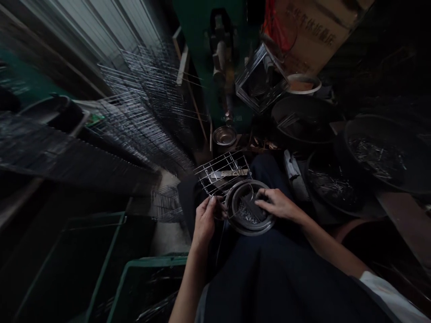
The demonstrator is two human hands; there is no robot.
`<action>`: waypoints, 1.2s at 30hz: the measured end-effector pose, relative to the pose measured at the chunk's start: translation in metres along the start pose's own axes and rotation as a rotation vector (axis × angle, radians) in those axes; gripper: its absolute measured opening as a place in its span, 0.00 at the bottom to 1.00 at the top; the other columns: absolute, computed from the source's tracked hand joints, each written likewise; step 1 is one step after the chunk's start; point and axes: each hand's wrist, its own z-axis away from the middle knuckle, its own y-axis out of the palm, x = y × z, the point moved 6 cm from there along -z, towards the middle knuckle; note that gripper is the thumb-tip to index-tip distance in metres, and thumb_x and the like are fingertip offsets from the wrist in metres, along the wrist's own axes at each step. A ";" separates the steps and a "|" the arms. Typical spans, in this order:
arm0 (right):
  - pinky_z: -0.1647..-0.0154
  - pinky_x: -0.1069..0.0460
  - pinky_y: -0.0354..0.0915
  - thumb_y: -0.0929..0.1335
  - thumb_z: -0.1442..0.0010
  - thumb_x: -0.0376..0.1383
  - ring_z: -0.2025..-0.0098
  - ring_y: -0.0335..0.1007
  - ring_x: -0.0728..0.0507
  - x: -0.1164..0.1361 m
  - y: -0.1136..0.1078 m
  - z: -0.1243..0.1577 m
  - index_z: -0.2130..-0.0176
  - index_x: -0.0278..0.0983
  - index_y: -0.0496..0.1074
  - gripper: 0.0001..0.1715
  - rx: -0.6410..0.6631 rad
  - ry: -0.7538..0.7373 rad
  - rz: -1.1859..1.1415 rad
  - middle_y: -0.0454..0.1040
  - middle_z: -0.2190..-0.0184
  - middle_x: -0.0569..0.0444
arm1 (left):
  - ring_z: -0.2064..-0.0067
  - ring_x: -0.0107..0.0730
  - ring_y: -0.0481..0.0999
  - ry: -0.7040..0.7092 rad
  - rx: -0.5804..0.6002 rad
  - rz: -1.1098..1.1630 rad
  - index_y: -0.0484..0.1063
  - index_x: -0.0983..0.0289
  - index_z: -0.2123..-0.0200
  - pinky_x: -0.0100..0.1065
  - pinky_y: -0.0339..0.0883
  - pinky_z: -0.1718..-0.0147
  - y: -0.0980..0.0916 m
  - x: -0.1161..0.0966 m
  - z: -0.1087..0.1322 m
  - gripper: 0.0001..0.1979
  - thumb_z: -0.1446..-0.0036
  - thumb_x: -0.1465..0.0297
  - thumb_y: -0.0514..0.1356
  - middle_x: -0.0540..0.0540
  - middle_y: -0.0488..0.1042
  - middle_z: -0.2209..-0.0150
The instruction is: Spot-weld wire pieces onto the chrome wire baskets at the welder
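A round metal dish full of small metal pins rests on my lap. My right hand lies over its right side, fingers bent down into the pins; what they pinch is hidden. My left hand is at the dish's left rim, fingers curled round a thin wire piece. Just beyond the dish a small wire grid lies on my knees, with a flat metal bar across it.
Stacks of wire grids stand at the left. A green machine with a small metal bowl is ahead. Dark basins of pins sit at the right, green crates at the lower left, a cardboard box behind.
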 end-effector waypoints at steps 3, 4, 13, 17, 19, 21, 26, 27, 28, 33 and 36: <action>0.70 0.55 0.64 0.68 0.37 0.36 0.72 0.74 0.47 0.015 0.000 -0.007 0.64 0.36 0.73 0.05 -0.022 -0.039 -0.019 0.76 0.74 0.56 | 0.78 0.29 0.74 -0.023 0.047 0.041 0.74 0.68 0.58 0.28 0.67 0.78 0.007 0.008 -0.001 0.22 0.41 0.53 0.62 0.54 0.77 0.73; 0.70 0.55 0.64 0.69 0.38 0.35 0.72 0.74 0.47 0.018 0.000 -0.010 0.65 0.35 0.73 0.05 -0.035 -0.046 -0.006 0.77 0.73 0.56 | 0.78 0.29 0.74 -0.032 0.064 0.057 0.75 0.68 0.58 0.28 0.68 0.78 0.010 0.011 -0.001 0.22 0.41 0.53 0.63 0.54 0.77 0.74; 0.64 0.54 0.64 0.72 0.40 0.32 0.66 0.74 0.46 0.024 -0.004 -0.021 0.66 0.34 0.76 0.03 -0.095 -0.118 0.090 0.78 0.68 0.54 | 0.79 0.27 0.72 -0.104 0.123 0.166 0.76 0.68 0.60 0.27 0.67 0.78 0.019 0.025 -0.006 0.22 0.45 0.54 0.67 0.53 0.76 0.75; 0.67 0.55 0.62 0.72 0.40 0.33 0.69 0.73 0.47 0.020 -0.006 -0.021 0.66 0.33 0.76 0.04 -0.088 -0.093 0.104 0.77 0.71 0.56 | 0.78 0.26 0.73 -0.105 0.136 0.185 0.76 0.69 0.60 0.26 0.67 0.78 0.021 0.026 -0.007 0.20 0.44 0.55 0.66 0.54 0.76 0.74; 0.68 0.55 0.62 0.71 0.40 0.33 0.70 0.73 0.47 0.018 -0.006 -0.021 0.67 0.33 0.77 0.04 -0.081 -0.079 0.094 0.77 0.72 0.56 | 0.79 0.26 0.73 -0.108 0.145 0.191 0.75 0.69 0.60 0.27 0.67 0.78 0.023 0.027 -0.007 0.20 0.43 0.56 0.66 0.53 0.76 0.75; 0.70 0.56 0.62 0.71 0.40 0.33 0.71 0.73 0.47 0.016 -0.005 -0.021 0.66 0.33 0.77 0.04 -0.066 -0.060 0.066 0.77 0.73 0.56 | 0.79 0.26 0.72 -0.109 0.148 0.197 0.75 0.69 0.60 0.27 0.67 0.79 0.024 0.027 -0.007 0.21 0.43 0.55 0.65 0.53 0.76 0.75; 0.70 0.56 0.62 0.71 0.41 0.33 0.71 0.73 0.47 0.014 -0.005 -0.021 0.66 0.34 0.77 0.04 -0.061 -0.057 0.047 0.77 0.73 0.56 | 0.80 0.26 0.72 -0.117 0.160 0.191 0.75 0.69 0.60 0.27 0.67 0.79 0.025 0.028 -0.008 0.21 0.44 0.55 0.66 0.53 0.75 0.75; 0.69 0.56 0.62 0.71 0.41 0.33 0.71 0.73 0.47 0.014 -0.005 -0.020 0.67 0.34 0.77 0.04 -0.065 -0.061 0.054 0.77 0.73 0.57 | 0.79 0.26 0.72 -0.117 0.159 0.187 0.75 0.69 0.60 0.27 0.67 0.79 0.025 0.028 -0.007 0.21 0.44 0.55 0.66 0.53 0.75 0.75; 0.70 0.56 0.62 0.71 0.41 0.32 0.71 0.73 0.48 0.014 -0.006 -0.020 0.67 0.34 0.77 0.03 -0.067 -0.063 0.056 0.77 0.73 0.57 | 0.79 0.26 0.72 -0.118 0.155 0.184 0.75 0.69 0.60 0.27 0.67 0.78 0.025 0.029 -0.007 0.21 0.44 0.55 0.66 0.53 0.75 0.75; 0.69 0.56 0.61 0.71 0.42 0.32 0.70 0.72 0.48 0.015 -0.007 -0.019 0.67 0.34 0.77 0.03 -0.070 -0.070 0.049 0.76 0.73 0.57 | 0.80 0.26 0.71 -0.122 0.149 0.197 0.75 0.68 0.60 0.27 0.68 0.79 0.025 0.030 -0.007 0.21 0.45 0.54 0.66 0.52 0.75 0.76; 0.69 0.56 0.62 0.71 0.42 0.32 0.70 0.73 0.47 0.015 -0.007 -0.018 0.67 0.33 0.77 0.04 -0.064 -0.053 0.030 0.77 0.73 0.56 | 0.80 0.26 0.71 -0.121 0.156 0.206 0.75 0.68 0.60 0.27 0.68 0.79 0.025 0.030 -0.007 0.21 0.44 0.55 0.66 0.52 0.75 0.75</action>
